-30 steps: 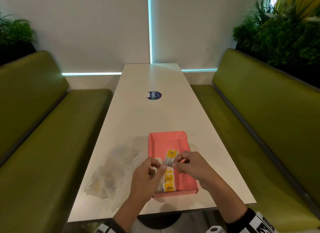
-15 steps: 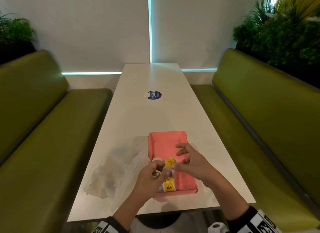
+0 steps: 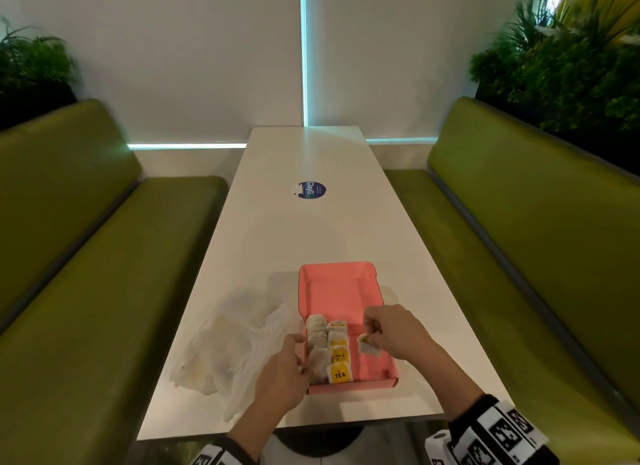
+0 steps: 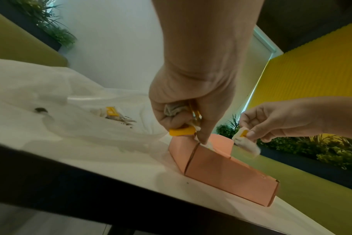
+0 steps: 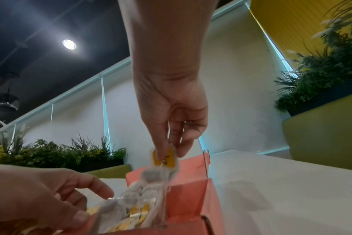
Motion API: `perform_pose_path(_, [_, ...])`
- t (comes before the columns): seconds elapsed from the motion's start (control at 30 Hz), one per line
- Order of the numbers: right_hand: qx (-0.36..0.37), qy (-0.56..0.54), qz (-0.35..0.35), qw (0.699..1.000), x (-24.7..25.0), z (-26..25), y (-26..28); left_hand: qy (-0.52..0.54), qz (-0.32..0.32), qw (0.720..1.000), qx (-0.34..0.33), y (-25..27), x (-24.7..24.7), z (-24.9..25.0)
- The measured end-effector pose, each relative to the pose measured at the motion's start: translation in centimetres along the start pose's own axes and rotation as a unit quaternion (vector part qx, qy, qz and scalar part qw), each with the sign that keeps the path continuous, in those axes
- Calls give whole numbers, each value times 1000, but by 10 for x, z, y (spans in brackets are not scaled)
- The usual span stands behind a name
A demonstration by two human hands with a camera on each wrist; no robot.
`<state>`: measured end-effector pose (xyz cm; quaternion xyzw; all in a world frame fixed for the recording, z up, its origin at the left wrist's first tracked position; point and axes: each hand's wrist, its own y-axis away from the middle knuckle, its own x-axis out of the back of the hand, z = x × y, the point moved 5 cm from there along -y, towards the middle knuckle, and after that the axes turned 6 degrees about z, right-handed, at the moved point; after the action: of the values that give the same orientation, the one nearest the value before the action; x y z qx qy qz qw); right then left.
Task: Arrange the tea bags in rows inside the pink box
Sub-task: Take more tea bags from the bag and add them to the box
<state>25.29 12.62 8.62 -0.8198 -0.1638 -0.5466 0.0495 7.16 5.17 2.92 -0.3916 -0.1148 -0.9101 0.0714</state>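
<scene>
The open pink box (image 3: 341, 291) lies near the table's front edge. Two rows of tea bags (image 3: 329, 354) with yellow tags fill its left side. My right hand (image 3: 372, 336) pinches one tea bag (image 3: 367, 347) by its yellow tag, hanging over the box's bare right half; the right wrist view shows the same tea bag (image 5: 163, 160). My left hand (image 3: 298, 359) is at the box's left wall. In the left wrist view its curled fingers hold a small bunch of tea bags (image 4: 176, 110), and its forefinger points down into the pink box (image 4: 221, 173).
A crumpled clear plastic bag (image 3: 228, 347) with a few tea bags (image 4: 110, 111) inside lies left of the box. A round blue sticker (image 3: 311, 190) is mid-table. Green benches (image 3: 519, 239) flank the white table (image 3: 277, 243); its front edge is close below the box.
The hands were together over the box's left rows on one tea bag. They have parted: the right carried a tea bag to the right side, the left drew back to the left wall.
</scene>
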Motion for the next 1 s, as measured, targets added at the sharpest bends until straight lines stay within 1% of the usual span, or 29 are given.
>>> perform_pose_path(0.07, [0,0,-25,1000,-8,3,-5,-8,-13,1000,11,1,-2,-2])
perform_pose_path(0.23, [-2,50,-57,997,-25,5,-20,-37,-21,999,19,2,-2,-3])
perform_pose_path(0.33, [-8,63,-62,996,-32,3,-27,-52,-27,998,21,4,-1,-2])
perform_pose_path(0.57, [-62,-26,-3,998,-37,2,-39,-69,-27,997,18,6,-1,1])
perform_pose_path(0.7, [-92,-39,36,994,-35,7,-43,-72,-24,997,12,6,0,4])
perform_pose_path(0.8, [-94,-51,50,993,-35,7,-42,-74,-22,997,5,8,2,7])
perform_pose_path(0.9, [-108,-65,87,988,-32,9,-37,-81,-19,997,6,8,2,7])
perform_pose_path(0.93, [-114,-55,94,988,-31,11,-35,-84,-18,996,5,8,2,7])
perform_pose_path(1.0, [-132,-40,72,988,-36,14,-29,-87,-15,996,0,8,2,6])
